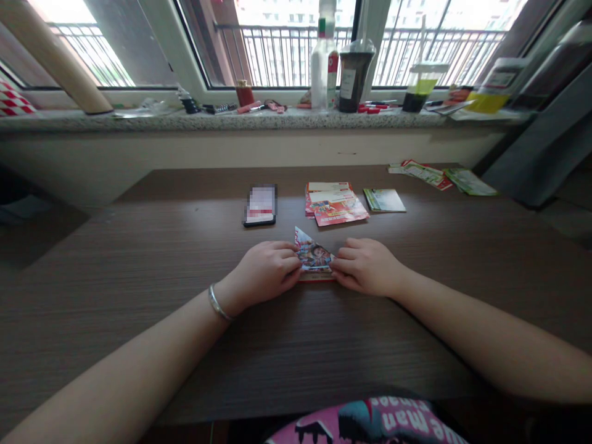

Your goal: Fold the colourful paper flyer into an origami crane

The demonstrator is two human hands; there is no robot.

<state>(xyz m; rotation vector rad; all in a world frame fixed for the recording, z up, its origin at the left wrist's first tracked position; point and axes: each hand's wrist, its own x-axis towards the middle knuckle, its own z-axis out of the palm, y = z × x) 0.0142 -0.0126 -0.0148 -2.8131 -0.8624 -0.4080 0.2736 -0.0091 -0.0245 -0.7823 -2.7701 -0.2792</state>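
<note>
A small folded sheet of colourful printed paper (312,254) lies on the dark wooden table (185,308), one corner folded up into a triangle. My left hand (266,271) pinches its left edge with curled fingers; a silver bracelet sits on that wrist. My right hand (365,266) pinches the right edge in the same way. Both hands rest on the table and hide the sheet's sides.
Behind the hands lie a phone (260,205), a stack of red leaflets (335,202) and a green leaflet (384,200). More leaflets (423,172) lie at the far right. The window sill (231,120) holds bottles, cups, pens and small items.
</note>
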